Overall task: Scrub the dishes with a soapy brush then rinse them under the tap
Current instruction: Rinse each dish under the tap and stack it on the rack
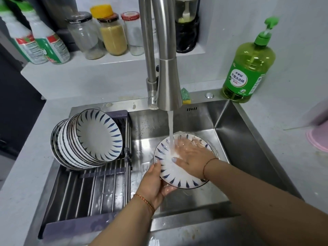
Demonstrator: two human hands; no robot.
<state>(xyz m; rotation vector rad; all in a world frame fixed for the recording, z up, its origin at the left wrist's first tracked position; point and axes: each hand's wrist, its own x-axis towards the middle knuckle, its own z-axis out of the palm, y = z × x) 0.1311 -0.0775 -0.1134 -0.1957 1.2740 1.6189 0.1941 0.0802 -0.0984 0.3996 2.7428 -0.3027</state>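
Note:
A white plate with blue leaf marks (174,176) is tilted over the steel sink (248,139), under water running from the tap (168,82). My left hand (156,185) grips the plate's lower left rim, thumb on the face and fingers behind. My right hand (191,153) lies flat on the plate's inside with fingers spread, water flowing over it. Several matching plates (88,139) lean stacked on the drying rack (99,197) at the sink's left. No brush is in view.
A green dish-soap pump bottle (248,71) stands at the sink's back right corner. A yellow-green sponge (185,96) sits behind the tap. Jars (113,36) and bottles line the back ledge. A pink object (317,139) lies on the right counter.

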